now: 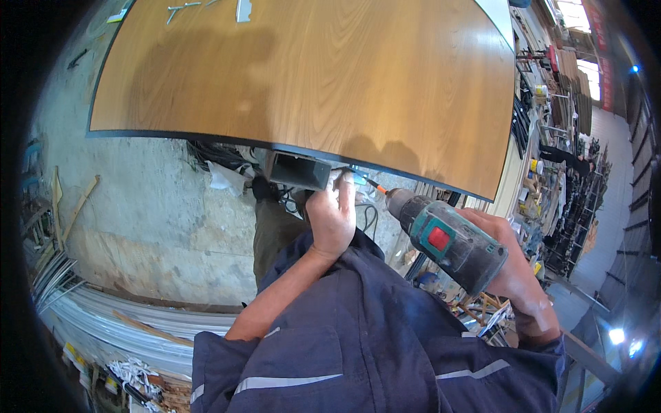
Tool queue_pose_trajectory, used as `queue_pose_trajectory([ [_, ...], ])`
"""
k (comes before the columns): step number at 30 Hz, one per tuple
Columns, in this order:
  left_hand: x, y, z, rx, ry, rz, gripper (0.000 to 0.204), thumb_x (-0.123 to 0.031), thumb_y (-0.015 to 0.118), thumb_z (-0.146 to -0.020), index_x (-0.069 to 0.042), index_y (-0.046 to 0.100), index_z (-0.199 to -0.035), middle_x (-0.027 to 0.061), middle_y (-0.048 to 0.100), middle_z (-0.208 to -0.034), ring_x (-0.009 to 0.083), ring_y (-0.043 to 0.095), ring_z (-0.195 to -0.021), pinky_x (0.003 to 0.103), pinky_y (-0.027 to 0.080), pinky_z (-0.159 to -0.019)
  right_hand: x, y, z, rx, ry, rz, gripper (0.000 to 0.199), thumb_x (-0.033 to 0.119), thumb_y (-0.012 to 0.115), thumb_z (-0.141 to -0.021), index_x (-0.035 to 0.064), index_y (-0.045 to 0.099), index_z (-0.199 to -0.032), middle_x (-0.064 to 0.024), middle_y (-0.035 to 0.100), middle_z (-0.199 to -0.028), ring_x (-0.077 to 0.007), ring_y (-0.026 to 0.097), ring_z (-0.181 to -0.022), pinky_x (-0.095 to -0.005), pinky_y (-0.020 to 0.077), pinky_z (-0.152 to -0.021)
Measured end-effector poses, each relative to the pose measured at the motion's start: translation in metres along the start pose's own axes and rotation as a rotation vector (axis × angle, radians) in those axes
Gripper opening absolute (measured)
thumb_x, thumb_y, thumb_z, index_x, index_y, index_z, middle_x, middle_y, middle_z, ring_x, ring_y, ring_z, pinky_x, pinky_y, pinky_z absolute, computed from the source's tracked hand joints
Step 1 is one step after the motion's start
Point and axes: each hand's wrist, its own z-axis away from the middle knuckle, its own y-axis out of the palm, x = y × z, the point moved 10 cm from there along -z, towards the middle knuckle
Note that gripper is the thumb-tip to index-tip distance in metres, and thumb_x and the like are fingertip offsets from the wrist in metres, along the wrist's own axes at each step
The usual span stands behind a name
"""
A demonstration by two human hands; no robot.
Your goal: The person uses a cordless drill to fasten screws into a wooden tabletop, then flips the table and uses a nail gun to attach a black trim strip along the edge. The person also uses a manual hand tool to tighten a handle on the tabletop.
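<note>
Green and dusty, the drill (451, 248) sits in the right hand (508, 256), fingers wrapped about it, though the grip itself is hidden beneath. Its bit (375, 184) points in at the near edge of the table (296, 76). The left hand (333, 219) is raised there, fingers close together beside the dark tube (299, 171); whether they pinch anything I can't tell. I'd judge this to be lining up for drilling or driving a screw. The next move calls for a steady bit, square to its spot, and fingertips clear.
</note>
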Motion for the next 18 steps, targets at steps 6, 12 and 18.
queue_pose_trajectory([
  [6,-0.005,0.001,0.001,-0.016,-0.066,0.141,0.018,-0.01,0.056,-0.105,0.006,0.061,-0.108,0.0091,0.07,-0.081,0.0127,0.069,-0.067,0.026,0.055,-0.061,-0.006,0.004,0.008,-0.057,-0.021,-0.069,0.07,0.016,0.084,-0.069,-0.0007,0.06,-0.133,-0.019,0.069,-0.11,-0.0349,0.069,-0.1,-0.0393,0.0532,-0.091],
  [12,-0.002,0.004,0.001,-0.044,-0.086,0.249,0.018,-0.01,0.055,-0.105,0.007,0.059,-0.11,0.0112,0.069,-0.084,0.0145,0.07,-0.069,0.027,0.058,-0.063,-0.011,0.004,0.007,-0.06,-0.04,-0.066,0.068,0.015,0.084,-0.07,-0.0003,0.061,-0.132,-0.0183,0.069,-0.107,-0.0339,0.069,-0.099,-0.0395,0.0532,-0.09],
  [18,-0.007,0.003,0.002,-0.052,-0.085,0.229,0.017,-0.009,0.054,-0.105,0.007,0.058,-0.108,0.0123,0.07,-0.084,0.015,0.07,-0.068,0.027,0.058,-0.062,-0.022,0.007,0.008,-0.063,-0.022,-0.078,0.067,0.015,0.084,-0.07,0.0001,0.061,-0.131,-0.0181,0.069,-0.105,-0.0335,0.07,-0.097,-0.0392,0.0538,-0.086],
])
